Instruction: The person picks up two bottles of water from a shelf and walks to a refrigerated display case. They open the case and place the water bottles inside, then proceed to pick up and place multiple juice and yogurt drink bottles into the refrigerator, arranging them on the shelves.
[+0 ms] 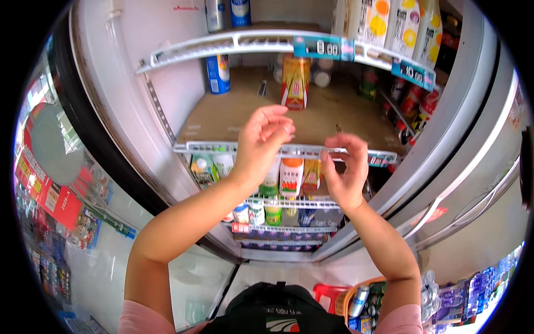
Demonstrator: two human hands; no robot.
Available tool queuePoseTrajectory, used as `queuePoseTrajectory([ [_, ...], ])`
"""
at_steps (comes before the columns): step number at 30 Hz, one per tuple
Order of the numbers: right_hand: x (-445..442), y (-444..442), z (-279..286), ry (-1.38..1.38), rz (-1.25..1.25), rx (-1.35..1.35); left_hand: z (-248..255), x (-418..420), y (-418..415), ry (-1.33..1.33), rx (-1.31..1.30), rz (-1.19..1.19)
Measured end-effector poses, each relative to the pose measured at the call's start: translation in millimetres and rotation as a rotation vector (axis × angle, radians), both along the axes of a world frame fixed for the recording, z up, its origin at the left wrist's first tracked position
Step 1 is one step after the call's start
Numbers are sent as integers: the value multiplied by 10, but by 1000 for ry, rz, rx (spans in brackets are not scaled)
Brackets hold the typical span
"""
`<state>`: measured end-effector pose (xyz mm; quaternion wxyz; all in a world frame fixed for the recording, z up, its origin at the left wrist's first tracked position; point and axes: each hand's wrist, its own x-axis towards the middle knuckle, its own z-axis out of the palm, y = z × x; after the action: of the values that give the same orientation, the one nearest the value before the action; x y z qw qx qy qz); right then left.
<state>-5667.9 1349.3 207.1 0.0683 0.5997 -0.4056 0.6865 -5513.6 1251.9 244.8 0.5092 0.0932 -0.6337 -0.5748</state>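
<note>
My left hand (265, 135) is raised before the middle shelf (246, 112) of an upright refrigerator, fingers half curled, with nothing seen in it. Just beyond its fingertips an orange and red drink carton (295, 83) stands upright on the shelf's brown cardboard liner. Whether fingertips and carton touch is hard to tell, though they look apart. Farther right and lower, my right hand (346, 169) hovers at the shelf's front wire edge, thumb and fingers apart around empty air. A blue can (218, 74) stands at the back left of the same shelf.
White wire shelf rims with price tags (323, 46) cross above and below. Juice bottles (371, 21) fill the upper right; an orange-capped bottle (291, 177) stands below. The glass door (187, 284) is swung open at left. A basket of cans (354, 307) sits by my right elbow.
</note>
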Motion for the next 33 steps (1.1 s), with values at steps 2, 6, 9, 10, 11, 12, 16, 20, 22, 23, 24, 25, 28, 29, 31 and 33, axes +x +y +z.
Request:
queuePoseTrajectory([
  [2,-16,-242,364,-46,6,68,225,-80,-312,7,44,64],
  [6,-217,-1036,576,-237,73,244,366,-327,-961,-84,63,161],
  [9,-522,-1514,433,-284,-31,363,283,-548,-1374,-211,82,145],
  [10,-579,-1551,427,-290,-63,398,285,-600,-1394,-245,110,137],
  [11,-655,-1574,423,-350,-10,436,291,-663,-1416,-279,138,127],
  [12,-566,-1623,431,-404,75,481,271,-570,-1526,-324,168,99],
  [16,-369,-1372,528,-461,207,608,273,-617,-1395,-327,144,42],
  [20,-513,-1442,456,-371,141,581,146,-732,-1480,-441,19,62],
  [22,-440,-1375,504,-365,136,578,147,-674,-1490,-446,-6,57],
  [23,-396,-1332,535,-366,140,588,147,-624,-1491,-448,-19,57],
  [24,-377,-1288,540,-372,140,599,180,-554,-1416,-459,-5,41],
  [25,-407,-1273,523,-326,110,620,197,-512,-1369,-467,-10,14],
  [28,-522,-1308,466,-175,52,636,249,-392,-1170,-469,-32,-26],
  [29,-575,-1308,432,-117,45,607,257,-390,-1114,-459,-58,-20],
  [31,-443,-1243,417,-82,92,557,228,-279,-1050,-437,-96,18],
  [33,-321,-1045,463,-135,163,503,223,-196,-963,-420,-126,-4],
])
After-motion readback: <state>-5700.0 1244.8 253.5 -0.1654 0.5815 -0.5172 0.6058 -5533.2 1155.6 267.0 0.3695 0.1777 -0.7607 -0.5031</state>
